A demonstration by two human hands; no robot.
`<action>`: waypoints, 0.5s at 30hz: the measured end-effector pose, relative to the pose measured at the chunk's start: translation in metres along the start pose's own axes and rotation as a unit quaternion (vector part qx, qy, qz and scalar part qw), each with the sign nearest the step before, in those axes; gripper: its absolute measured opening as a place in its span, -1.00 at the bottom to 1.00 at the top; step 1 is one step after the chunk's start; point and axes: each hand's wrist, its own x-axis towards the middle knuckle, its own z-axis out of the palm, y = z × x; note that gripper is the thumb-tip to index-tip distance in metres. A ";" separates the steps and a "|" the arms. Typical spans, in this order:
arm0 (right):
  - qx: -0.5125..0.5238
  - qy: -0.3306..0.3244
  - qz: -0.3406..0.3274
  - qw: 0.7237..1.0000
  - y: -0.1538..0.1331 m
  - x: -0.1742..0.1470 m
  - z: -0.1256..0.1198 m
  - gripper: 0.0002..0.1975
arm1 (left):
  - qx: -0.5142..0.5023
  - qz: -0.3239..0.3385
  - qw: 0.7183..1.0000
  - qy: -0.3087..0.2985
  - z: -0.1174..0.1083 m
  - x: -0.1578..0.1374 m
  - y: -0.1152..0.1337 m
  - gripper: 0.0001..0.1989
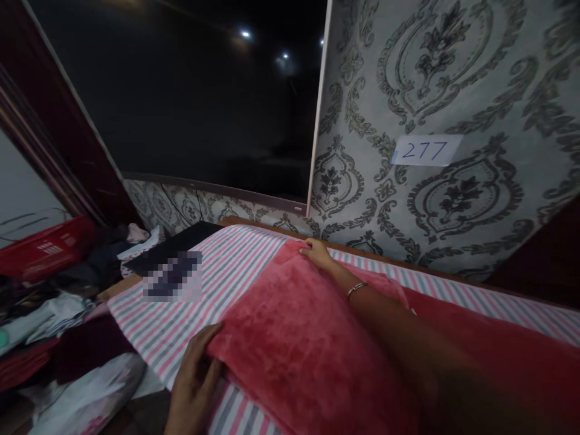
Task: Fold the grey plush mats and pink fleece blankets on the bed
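Note:
A red plush cloth (290,326) lies spread over a striped sheet (212,278) in pink, grey and white. At the cloth's near left corner, my left hand (194,368) has its fingers closed on the edge. My right hand (317,254), with a bracelet on the wrist, pinches the far left corner. Between the two hands the cloth's left edge runs fairly straight. More red cloth stretches to the right, partly behind my right forearm. Whether it is one piece or a garment, I cannot tell.
On the sheet's left part lies a dark thing (174,278), pixelated, beside a flat black panel (176,244). A large dark screen (203,109) and a patterned wall rise behind. A red bag (49,244) and heaped clothes (54,320) crowd the left.

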 end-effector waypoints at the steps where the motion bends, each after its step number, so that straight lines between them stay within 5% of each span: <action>1: -0.001 0.004 -0.001 1.000 0.000 0.001 0.000 -0.92 | 0.010 -0.001 1.000 0.008 0.000 0.000 0.000 -0.60; 7: 0.006 -0.031 0.002 1.000 -0.004 0.000 -0.002 -0.82 | 0.059 0.050 0.997 0.020 0.012 0.003 0.005 -0.47; 15: 0.065 -0.037 0.022 0.997 -0.005 0.007 0.006 -0.82 | -0.068 -0.107 0.988 0.083 0.010 0.000 0.021 -0.64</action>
